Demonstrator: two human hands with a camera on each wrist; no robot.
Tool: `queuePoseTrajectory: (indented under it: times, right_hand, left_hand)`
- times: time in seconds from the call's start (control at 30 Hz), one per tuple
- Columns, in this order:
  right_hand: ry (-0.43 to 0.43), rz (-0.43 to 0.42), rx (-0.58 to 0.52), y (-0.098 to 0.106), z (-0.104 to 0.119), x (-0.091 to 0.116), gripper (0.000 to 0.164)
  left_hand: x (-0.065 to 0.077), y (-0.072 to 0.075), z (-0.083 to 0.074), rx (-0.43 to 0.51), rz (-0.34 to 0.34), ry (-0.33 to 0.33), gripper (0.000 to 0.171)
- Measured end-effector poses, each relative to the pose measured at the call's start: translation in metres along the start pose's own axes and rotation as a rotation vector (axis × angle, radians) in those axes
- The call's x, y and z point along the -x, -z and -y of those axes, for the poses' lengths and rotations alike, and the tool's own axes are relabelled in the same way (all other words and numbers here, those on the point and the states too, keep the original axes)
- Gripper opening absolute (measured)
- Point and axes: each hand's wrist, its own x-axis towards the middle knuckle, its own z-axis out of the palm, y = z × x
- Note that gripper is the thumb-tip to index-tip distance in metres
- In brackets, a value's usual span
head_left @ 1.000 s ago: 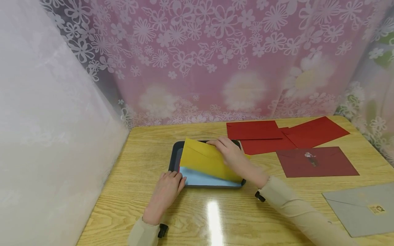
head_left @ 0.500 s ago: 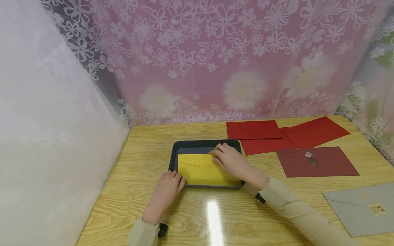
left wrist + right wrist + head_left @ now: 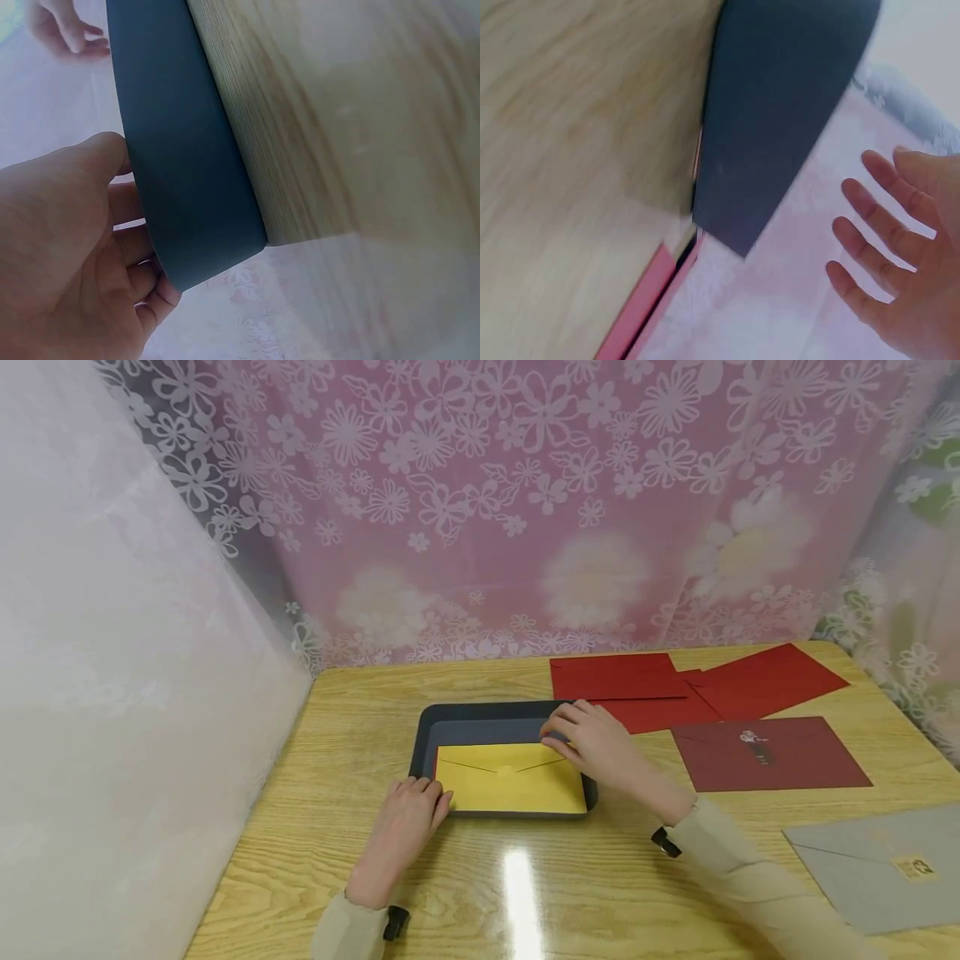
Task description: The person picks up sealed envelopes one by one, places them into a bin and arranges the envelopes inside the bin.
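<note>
A dark tray sits on the table with a yellow envelope lying flat in it, flap side up. A thin red edge shows under the envelope's left side. My left hand holds the tray's front left corner; in the left wrist view its curled fingers hook over the rim. My right hand hovers over the tray's right side, near the envelope's upper right corner. From the right wrist view, its fingers are spread and loosely bent, apart from the tray wall, with nothing in them.
Right of the tray lie several red envelopes, overlapping near the table's back edge. A maroon envelope and a grey envelope with a gold label lie farther right. A floral curtain hangs behind the table.
The yellow envelope, earlier held tilted by my right hand over a light blue one, now lies flat and covers it. My right hand has let go and moved right. The left hand stays put.
</note>
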Motion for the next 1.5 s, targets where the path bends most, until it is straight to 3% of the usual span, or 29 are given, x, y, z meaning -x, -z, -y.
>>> queuePoseTrajectory:
  times: [0.5, 0.77, 1.17, 1.37, 1.5]
  right_hand:
    - [-0.138, -0.079, 0.087, 0.063, -0.053, 0.033, 0.016]
    - [-0.268, -0.050, 0.151, 0.090, -0.091, 0.064, 0.015]
    - [-0.465, 0.164, 0.180, 0.099, -0.154, 0.119, 0.023]
    - [-0.518, 0.287, 0.142, 0.099, -0.175, 0.140, 0.029]
    - [-0.526, 0.398, 0.131, 0.102, -0.185, 0.147, 0.044]
  left_hand:
    - [0.001, -0.001, 0.001, -0.008, -0.005, -0.006, 0.022]
    - [0.001, 0.000, 0.001, -0.001, -0.013, -0.007, 0.021]
    - [0.002, -0.001, 0.001, -0.003, 0.018, 0.003, 0.023]
    - [0.001, 0.000, 0.000, -0.004, 0.013, 0.003, 0.022]
    - [0.001, 0.000, 0.001, 0.001, 0.006, -0.003, 0.022]
